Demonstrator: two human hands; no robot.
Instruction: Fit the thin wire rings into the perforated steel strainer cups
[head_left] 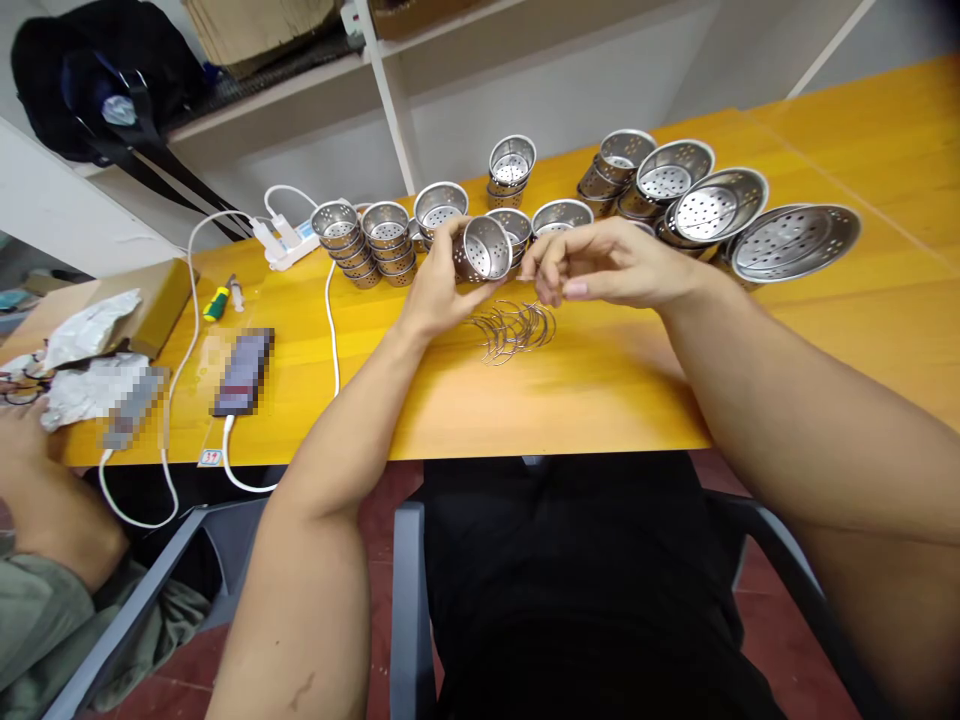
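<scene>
My left hand (437,283) is wrapped round a small perforated metal cup (486,249), its open mouth tilted toward me. Just right of the cup, my right hand (600,265) has its fingers curled and thumb close to them; whether a small thing is between them cannot be made out. Below both hands lies a loose pile of thin curved metal wires (514,330) on the yellow table (570,400). Behind the hands stand more perforated cups, among them a single wider one (562,216) and a stack (512,165).
Stacked cups (386,235) stand at the left, larger ones (720,205) at the right. Further left are a power strip (292,245), white cables, a phone (244,372) and a green-yellow screwdriver (217,303). Another person's arm (56,490) rests at the far left, near crumpled wrapping.
</scene>
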